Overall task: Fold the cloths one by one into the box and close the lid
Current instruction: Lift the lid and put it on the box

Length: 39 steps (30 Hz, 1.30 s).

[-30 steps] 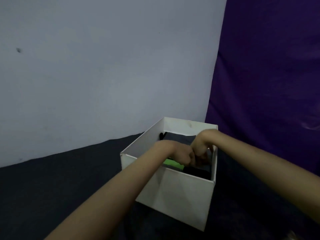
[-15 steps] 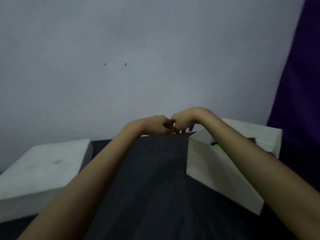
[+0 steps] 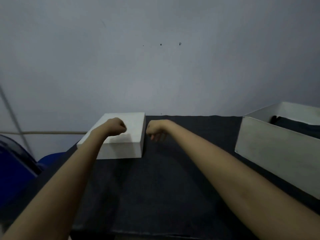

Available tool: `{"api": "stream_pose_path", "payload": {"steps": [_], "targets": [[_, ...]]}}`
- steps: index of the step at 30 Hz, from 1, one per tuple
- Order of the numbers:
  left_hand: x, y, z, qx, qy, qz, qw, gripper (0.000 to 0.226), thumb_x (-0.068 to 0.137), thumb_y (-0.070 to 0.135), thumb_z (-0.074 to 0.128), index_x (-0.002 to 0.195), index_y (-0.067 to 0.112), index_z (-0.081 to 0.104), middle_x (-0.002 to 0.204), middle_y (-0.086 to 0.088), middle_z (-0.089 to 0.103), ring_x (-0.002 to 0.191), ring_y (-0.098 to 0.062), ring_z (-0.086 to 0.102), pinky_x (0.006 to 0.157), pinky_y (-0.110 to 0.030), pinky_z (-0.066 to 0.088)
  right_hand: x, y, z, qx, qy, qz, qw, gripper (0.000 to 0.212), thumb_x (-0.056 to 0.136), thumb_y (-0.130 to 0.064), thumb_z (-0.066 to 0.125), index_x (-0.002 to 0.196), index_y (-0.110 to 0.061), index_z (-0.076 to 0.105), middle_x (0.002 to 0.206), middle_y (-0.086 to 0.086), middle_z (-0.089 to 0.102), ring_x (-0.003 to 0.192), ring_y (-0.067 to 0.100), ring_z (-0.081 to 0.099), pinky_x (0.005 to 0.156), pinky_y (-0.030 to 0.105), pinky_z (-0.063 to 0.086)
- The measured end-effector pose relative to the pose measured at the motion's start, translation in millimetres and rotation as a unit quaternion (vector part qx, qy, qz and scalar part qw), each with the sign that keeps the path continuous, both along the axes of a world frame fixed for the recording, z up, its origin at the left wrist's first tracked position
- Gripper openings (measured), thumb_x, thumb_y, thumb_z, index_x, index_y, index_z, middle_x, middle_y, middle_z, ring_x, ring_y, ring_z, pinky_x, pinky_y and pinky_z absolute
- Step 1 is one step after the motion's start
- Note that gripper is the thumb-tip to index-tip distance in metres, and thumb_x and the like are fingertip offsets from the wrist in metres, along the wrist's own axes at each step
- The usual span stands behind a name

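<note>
Both my arms reach forward over the dark table cover (image 3: 164,179). My left hand (image 3: 116,126) hangs over the white lid (image 3: 131,122), fingers curled into a fist, gripping nothing I can see; contact with the lid unclear. My right hand (image 3: 155,129) sits just beside the lid's right edge, fingers curled downward, empty. The open white box (image 3: 270,153) stands well apart at right, dark cloth (image 3: 294,124) inside.

place: plain indoor room | cues: bare grey wall (image 3: 155,66); dark-covered table (image 3: 164,179); blue chair (image 3: 15,170)
</note>
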<state>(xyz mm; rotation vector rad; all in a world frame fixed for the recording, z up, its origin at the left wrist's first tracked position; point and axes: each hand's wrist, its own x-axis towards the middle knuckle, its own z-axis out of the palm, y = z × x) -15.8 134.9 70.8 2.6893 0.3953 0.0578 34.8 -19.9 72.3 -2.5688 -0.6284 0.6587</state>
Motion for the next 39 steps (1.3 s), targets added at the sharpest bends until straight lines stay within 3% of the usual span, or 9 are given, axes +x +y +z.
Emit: {"api": "stream_pose_path", "payload": {"steps": [4, 7, 13, 17, 21, 24, 27, 31, 39], "targets": [[-20, 58, -34, 0.009, -0.1, 0.25, 0.963, 0.047, 0.09, 0.028, 0.05, 0.124, -0.004, 0.046, 0.129, -0.027, 0.049, 0.117, -0.041, 0.048, 0.097, -0.046, 0.041, -5, 19, -16, 0.067, 0.021, -0.037, 0.997, 0.042, 0.097, -0.017, 0.035, 0.134, 0.003, 0.036, 0.113, 0.02, 0.052, 0.1, 0.032, 0.054, 0.084, 0.04, 0.05], [-28, 77, -62, -0.17, -0.074, 0.317, 0.93, 0.08, 0.087, 0.047, 0.052, 0.137, -0.01, 0.028, 0.141, -0.031, 0.036, 0.126, -0.045, 0.04, 0.103, -0.049, 0.038, -6, 23, -32, 0.177, 0.05, -0.08, 0.98, 0.05, 0.099, -0.024, 0.033, 0.143, 0.001, 0.027, 0.146, 0.019, 0.035, 0.131, 0.034, 0.039, 0.103, 0.039, 0.039], [-26, 61, -75, -0.283, -0.143, 0.33, 0.889, 0.092, 0.086, 0.069, 0.019, 0.126, -0.008, 0.049, 0.126, -0.03, 0.053, 0.108, -0.039, 0.055, 0.093, -0.043, 0.043, 21, 17, -58, 0.273, 0.068, -0.208, 0.937, 0.059, 0.096, -0.041, 0.034, 0.138, 0.001, 0.036, 0.137, 0.017, 0.048, 0.122, 0.031, 0.05, 0.1, 0.037, 0.043], [-18, 40, -72, -0.454, -0.157, 0.265, 0.836, 0.072, 0.09, 0.055, 0.035, 0.138, 0.002, 0.038, 0.14, -0.023, 0.043, 0.121, -0.037, 0.047, 0.107, -0.044, 0.034, 39, -7, -66, 0.368, 0.132, -0.234, 0.89, 0.06, 0.092, -0.043, 0.044, 0.137, -0.003, 0.041, 0.134, 0.014, 0.052, 0.118, 0.027, 0.052, 0.086, 0.03, 0.043], [-25, 20, -71, -0.556, -0.146, 0.198, 0.794, 0.051, 0.087, 0.03, 0.052, 0.13, 0.004, 0.045, 0.096, -0.016, 0.06, 0.076, -0.028, 0.055, 0.081, -0.037, 0.043, 30, -11, -71, 0.404, 0.162, -0.205, 0.877, 0.047, 0.092, -0.029, 0.052, 0.129, -0.001, 0.047, 0.127, 0.019, 0.057, 0.084, 0.021, 0.06, 0.067, 0.028, 0.048], [-35, 17, -71, -0.597, -0.149, 0.186, 0.766, 0.043, 0.085, 0.027, 0.053, 0.122, 0.005, 0.051, 0.082, -0.013, 0.06, 0.069, -0.027, 0.055, 0.062, -0.032, 0.044, 27, -16, -76, 0.414, 0.167, -0.189, 0.875, 0.044, 0.092, -0.024, 0.054, 0.129, -0.001, 0.048, 0.125, 0.019, 0.058, 0.08, 0.018, 0.058, 0.064, 0.025, 0.048], [-41, 10, -64, -0.598, -0.155, 0.164, 0.769, 0.043, 0.085, 0.022, 0.052, 0.124, 0.003, 0.051, 0.082, -0.012, 0.059, 0.068, -0.027, 0.055, 0.058, -0.031, 0.041, 22, -29, -77, 0.425, 0.168, -0.18, 0.871, 0.046, 0.091, -0.025, 0.056, 0.131, -0.004, 0.048, 0.122, 0.016, 0.06, 0.094, 0.023, 0.059, 0.069, 0.026, 0.05], [-41, -11, -29, -0.562, -0.164, 0.094, 0.805, 0.024, 0.086, 0.015, 0.047, 0.108, 0.007, 0.055, 0.075, -0.01, 0.059, 0.061, -0.026, 0.053, 0.049, -0.025, 0.044, 4, -59, -60, 0.491, 0.133, -0.184, 0.841, 0.042, 0.09, -0.021, 0.056, 0.129, -0.005, 0.051, 0.096, 0.005, 0.063, 0.081, 0.017, 0.06, 0.065, 0.026, 0.049], [-16, -86, 62, -0.558, -0.201, -0.037, 0.804, 0.014, 0.08, 0.019, 0.05, 0.078, 0.017, 0.064, 0.042, 0.003, 0.066, 0.034, -0.014, 0.058, 0.053, -0.024, 0.039, -47, -159, 31, 0.563, -0.041, -0.182, 0.806, 0.031, 0.082, -0.017, 0.066, 0.112, -0.017, 0.058, 0.099, -0.003, 0.064, 0.091, 0.016, 0.061, 0.082, 0.029, 0.05]]}}
